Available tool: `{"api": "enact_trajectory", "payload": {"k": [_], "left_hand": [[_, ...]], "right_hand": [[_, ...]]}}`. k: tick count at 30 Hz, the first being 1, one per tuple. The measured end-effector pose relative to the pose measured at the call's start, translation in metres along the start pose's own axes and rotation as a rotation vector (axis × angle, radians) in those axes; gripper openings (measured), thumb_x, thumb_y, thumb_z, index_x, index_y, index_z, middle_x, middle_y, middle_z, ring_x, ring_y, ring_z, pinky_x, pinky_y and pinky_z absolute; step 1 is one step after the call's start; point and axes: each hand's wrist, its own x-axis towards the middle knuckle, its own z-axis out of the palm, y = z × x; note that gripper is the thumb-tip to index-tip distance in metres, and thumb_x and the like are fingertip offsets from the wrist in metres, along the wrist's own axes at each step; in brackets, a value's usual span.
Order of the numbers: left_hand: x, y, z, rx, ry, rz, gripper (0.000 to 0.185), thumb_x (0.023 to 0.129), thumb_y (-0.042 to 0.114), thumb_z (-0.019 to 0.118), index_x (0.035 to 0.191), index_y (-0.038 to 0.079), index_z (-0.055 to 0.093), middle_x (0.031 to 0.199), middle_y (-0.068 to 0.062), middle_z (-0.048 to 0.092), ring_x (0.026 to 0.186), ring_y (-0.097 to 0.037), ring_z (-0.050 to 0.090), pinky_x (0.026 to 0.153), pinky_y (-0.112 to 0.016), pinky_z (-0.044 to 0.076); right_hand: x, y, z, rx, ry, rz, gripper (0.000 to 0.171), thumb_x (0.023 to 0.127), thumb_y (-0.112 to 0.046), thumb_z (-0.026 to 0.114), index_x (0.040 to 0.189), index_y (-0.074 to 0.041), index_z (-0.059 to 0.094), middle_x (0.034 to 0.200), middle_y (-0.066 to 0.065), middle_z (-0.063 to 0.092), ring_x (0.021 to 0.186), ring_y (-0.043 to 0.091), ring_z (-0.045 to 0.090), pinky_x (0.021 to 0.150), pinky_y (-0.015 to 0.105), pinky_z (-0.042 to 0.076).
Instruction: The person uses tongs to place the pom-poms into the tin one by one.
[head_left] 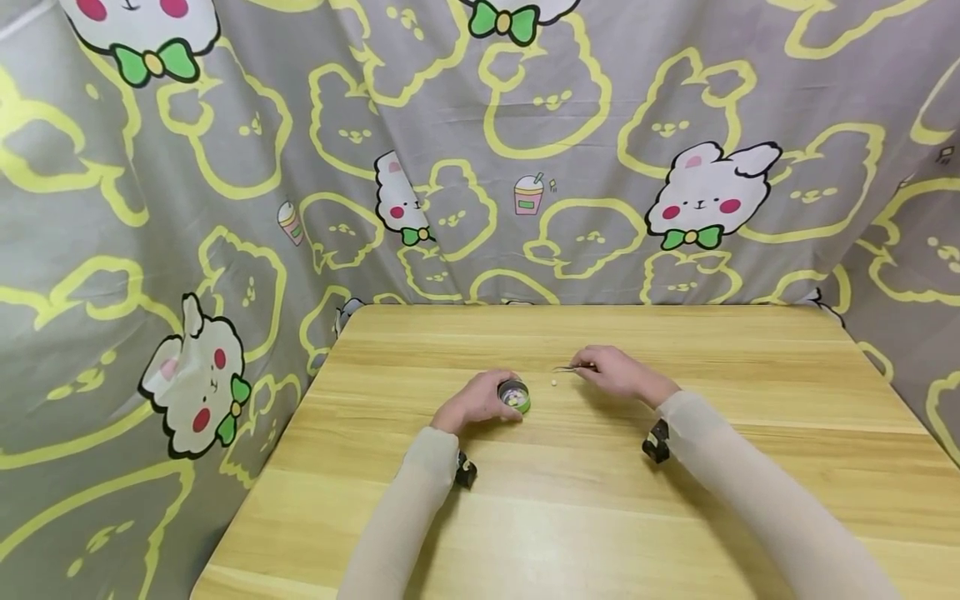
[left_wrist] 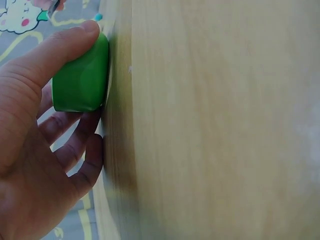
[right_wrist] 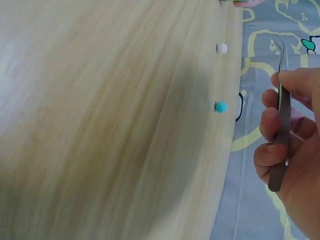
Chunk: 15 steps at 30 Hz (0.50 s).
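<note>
My left hand (head_left: 480, 398) holds a small round green tin (left_wrist: 82, 80) by its side, thumb on one side and fingers round the other, close over the table. Small light-coloured pieces show inside the tin in the head view. My right hand (head_left: 613, 372) pinches a pair of dark metal tweezers (right_wrist: 283, 115), their thin tips pointing left toward the tin. On the table near the tweezers lies a white bead (head_left: 554, 382). A turquoise bead (right_wrist: 221, 106) lies near it in the right wrist view, nearer my right hand; I do not see it in the head view.
The wood-grain table (head_left: 570, 533) reaches back to a grey curtain (head_left: 465, 100) with yellow outlines and white rabbits, which also hangs along both sides. A dark wrist device (head_left: 656, 442) sits under my right sleeve, and another (head_left: 466, 471) by the left.
</note>
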Motion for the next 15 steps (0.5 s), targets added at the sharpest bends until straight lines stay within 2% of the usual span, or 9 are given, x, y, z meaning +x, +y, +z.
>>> {"api": "enact_trajectory", "payload": {"k": [10,15], "left_hand": [[0.0018,-0.0012,0.0009,0.006,0.002,0.009,0.054,0.072,0.031,0.083,0.118,0.018,0.059,0.111,0.005,0.059,0.102,-0.013,0.054,0.090,-0.031,0.043],[0.0019,-0.0023,0.0008,-0.004,0.004,0.011,0.054,0.071,0.029,0.084,0.117,0.017,0.059,0.111,0.004,0.059,0.102,-0.013,0.054,0.090,-0.030,0.043]], "right_hand": [[0.0046,0.0023,-0.0021,-0.003,0.035,-0.008,0.018,0.095,-0.010,0.055,0.107,-0.006,0.067,0.097,0.003,0.063,0.085,0.018,0.058,0.074,0.039,0.047],[0.0067,0.0065,-0.0007,-0.022,0.008,0.008,0.017,0.095,-0.010,0.055,0.106,-0.005,0.067,0.097,0.004,0.064,0.086,0.019,0.059,0.075,0.039,0.048]]}}
